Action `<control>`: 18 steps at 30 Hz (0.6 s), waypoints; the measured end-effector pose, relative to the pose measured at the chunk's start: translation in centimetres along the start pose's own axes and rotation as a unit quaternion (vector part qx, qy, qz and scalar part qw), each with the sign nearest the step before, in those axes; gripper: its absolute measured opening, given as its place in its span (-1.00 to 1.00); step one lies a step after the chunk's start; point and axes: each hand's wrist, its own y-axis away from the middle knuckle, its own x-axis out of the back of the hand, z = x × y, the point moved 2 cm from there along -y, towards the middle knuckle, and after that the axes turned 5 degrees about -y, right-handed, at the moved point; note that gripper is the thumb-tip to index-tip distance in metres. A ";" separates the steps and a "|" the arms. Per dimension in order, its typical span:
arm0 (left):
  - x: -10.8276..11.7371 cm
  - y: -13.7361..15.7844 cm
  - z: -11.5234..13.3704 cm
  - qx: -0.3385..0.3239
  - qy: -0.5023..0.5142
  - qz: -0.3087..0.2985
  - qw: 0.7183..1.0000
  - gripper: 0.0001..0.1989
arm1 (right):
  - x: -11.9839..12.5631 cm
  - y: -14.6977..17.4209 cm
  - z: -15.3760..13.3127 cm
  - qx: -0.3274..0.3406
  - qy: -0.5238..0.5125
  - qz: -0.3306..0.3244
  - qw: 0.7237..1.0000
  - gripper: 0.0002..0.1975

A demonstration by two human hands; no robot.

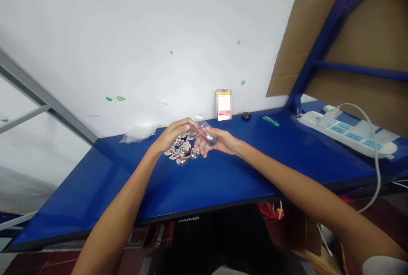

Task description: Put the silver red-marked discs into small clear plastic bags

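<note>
Both hands meet above the blue table, around a small clear plastic bag. Inside or against its film sits a shiny finger cymbal with a red loop; which of the two I cannot tell. My right hand grips this cymbal and the film between thumb and fingers. With its fingers closed at the bag's upper left edge, my left hand pinches the film. Beneath and beside the left hand lies a pile of finger cymbals, silver domed discs with red loops, partly hidden by that hand.
Flat clear plastic bags lie at the back left of the blue table. A small card box leans on the wall, near a round black object and a green strip. A white power strip with cables lies right.
</note>
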 end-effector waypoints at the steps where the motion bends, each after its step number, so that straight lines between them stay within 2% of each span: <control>1: 0.2 0.0 0.0 -0.008 0.004 0.019 1.000 -0.64 | -0.1 0.0 0.0 0.011 0.000 0.001 1.000 -0.52; 4: 0.8 -0.1 -0.3 -0.031 0.006 0.106 0.994 -0.70 | 0.0 -0.3 0.0 0.033 -0.008 0.026 0.999 -0.63; 7: 1.1 -0.4 -1.5 -0.028 -0.027 0.192 0.981 -0.68 | 0.7 -0.8 0.1 0.060 -0.008 0.101 0.993 -0.68; 10: 0.6 -0.6 -2.8 -0.008 -0.053 0.253 0.966 -0.63 | 2.0 -1.1 0.4 0.092 0.025 0.172 0.980 -0.67; 12: -0.3 -0.7 -3.5 0.028 -0.046 0.246 0.968 -0.59 | 2.8 -1.4 0.5 0.116 0.057 0.198 0.972 -0.64; 15: -1.8 -0.8 -3.9 0.075 -0.003 0.174 0.982 -0.57 | 3.4 -1.6 0.6 0.130 0.097 0.198 0.967 -0.57; 16: -2.2 -0.8 -3.9 0.074 0.007 0.166 0.983 -0.58 | 3.4 -1.6 0.6 0.127 0.113 0.190 0.967 -0.54; 18: -2.5 -0.8 -3.6 0.051 0.010 0.187 0.981 -0.62 | 3.2 -1.5 0.3 0.121 0.152 0.185 0.963 -0.48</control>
